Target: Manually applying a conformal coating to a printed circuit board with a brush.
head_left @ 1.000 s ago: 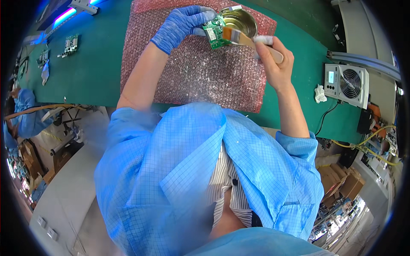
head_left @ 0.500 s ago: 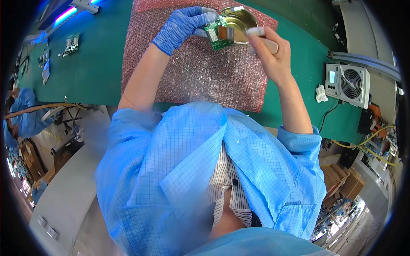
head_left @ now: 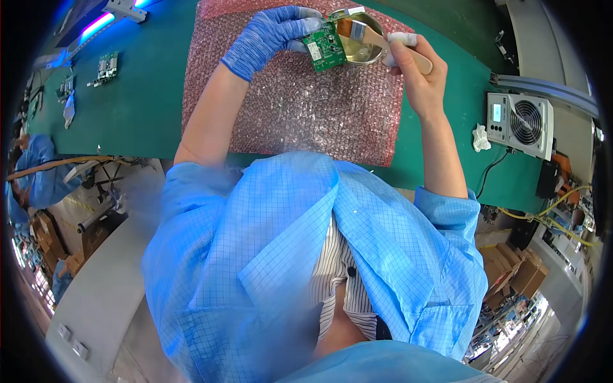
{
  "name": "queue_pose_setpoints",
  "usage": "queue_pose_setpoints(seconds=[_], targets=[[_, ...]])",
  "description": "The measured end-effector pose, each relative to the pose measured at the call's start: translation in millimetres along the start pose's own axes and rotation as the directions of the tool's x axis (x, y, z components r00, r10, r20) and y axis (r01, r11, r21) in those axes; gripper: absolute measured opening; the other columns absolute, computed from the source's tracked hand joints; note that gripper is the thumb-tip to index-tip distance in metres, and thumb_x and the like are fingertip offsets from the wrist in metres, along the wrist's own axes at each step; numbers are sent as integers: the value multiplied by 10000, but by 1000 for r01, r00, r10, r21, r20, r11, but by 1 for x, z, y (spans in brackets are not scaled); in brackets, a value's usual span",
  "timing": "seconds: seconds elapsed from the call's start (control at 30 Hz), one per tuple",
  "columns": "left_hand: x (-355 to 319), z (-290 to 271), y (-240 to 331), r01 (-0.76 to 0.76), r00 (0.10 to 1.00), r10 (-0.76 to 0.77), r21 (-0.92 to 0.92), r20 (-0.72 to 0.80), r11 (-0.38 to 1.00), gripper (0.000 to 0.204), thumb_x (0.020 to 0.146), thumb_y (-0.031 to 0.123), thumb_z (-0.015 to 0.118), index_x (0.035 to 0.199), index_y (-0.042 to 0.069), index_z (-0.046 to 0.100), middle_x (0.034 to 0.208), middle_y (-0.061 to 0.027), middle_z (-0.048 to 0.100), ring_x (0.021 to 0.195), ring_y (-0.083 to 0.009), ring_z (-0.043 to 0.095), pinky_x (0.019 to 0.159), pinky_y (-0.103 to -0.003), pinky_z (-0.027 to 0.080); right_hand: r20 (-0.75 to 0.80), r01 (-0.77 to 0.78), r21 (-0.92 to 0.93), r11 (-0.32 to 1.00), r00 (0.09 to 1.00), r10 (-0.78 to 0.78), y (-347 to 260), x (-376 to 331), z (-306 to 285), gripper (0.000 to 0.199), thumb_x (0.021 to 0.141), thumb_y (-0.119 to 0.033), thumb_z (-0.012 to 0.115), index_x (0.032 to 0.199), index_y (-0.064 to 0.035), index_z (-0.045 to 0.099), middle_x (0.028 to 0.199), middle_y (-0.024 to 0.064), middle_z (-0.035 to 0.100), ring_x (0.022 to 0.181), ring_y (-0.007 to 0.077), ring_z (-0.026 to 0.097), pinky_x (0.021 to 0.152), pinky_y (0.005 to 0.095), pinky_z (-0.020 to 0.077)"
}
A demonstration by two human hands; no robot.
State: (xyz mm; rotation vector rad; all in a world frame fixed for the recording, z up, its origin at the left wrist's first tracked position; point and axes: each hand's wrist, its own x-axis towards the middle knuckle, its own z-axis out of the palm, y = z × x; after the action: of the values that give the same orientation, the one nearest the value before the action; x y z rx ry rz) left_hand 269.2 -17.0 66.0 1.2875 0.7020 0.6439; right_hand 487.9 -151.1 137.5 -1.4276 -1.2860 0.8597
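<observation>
In a blue knit glove, my left hand point(head_left: 274, 37) grips a green circuit board point(head_left: 324, 47) by its upper left edge and holds it tilted beside a round metal tin point(head_left: 370, 59). White labels show on the board's face. My right hand point(head_left: 419, 71), with white covers on some fingertips, is closed round the wooden handle of a flat paintbrush point(head_left: 373, 38). The brush's brown bristles lie over the tin's opening, close to the board's upper right edge. Whether they touch the tin's inside or the board I cannot tell.
Pink bubble wrap point(head_left: 306, 115) lies under both hands on the green table mat point(head_left: 150, 96). At the left are more circuit boards point(head_left: 107, 67). A white fan unit point(head_left: 520, 124) stands at the right, with crumpled white tissue point(head_left: 480, 138) beside it.
My right hand has drawn the brush up and right, off the board's face and over the tin. The board has shifted slightly and its face shows more fully.
</observation>
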Motion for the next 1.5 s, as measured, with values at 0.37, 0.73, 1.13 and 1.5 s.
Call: queue_pose_setpoints(seconds=[0.37,0.73,1.13,1.5], targets=[[-5,-7,-10,-13,997,-3,-189,-83,982,386,818,250,666,1135,46,587,1021,-64,631,912,-166,622,749,-306,550,118,-104,-20,994,987,106,27,-34,2,218,885,-196,581,990,-5,601,750,35,615,648,72,561,547,205,450],[-9,8,-3,-55,981,-5,-297,-196,953,305,818,181,666,1095,69,605,1015,-53,630,907,-164,625,732,-305,564,-126,99,-97,990,986,-110,26,-26,18,179,890,-153,575,963,10,590,725,34,615,614,69,567,539,192,460],[-10,9,-5,-111,968,28,-323,-249,940,275,825,163,654,1077,63,606,1011,-67,631,902,-167,630,716,-294,572,-122,164,-201,966,974,-191,35,-26,24,110,871,-83,576,915,18,575,721,37,613,623,69,576,528,197,461],[0,20,-2,-178,949,59,-373,-309,911,290,826,145,650,1091,51,580,997,-85,633,895,-185,640,725,-306,569,-286,71,-54,996,955,-83,29,-25,40,118,878,-107,566,909,6,573,684,45,615,573,68,566,493,193,452]])
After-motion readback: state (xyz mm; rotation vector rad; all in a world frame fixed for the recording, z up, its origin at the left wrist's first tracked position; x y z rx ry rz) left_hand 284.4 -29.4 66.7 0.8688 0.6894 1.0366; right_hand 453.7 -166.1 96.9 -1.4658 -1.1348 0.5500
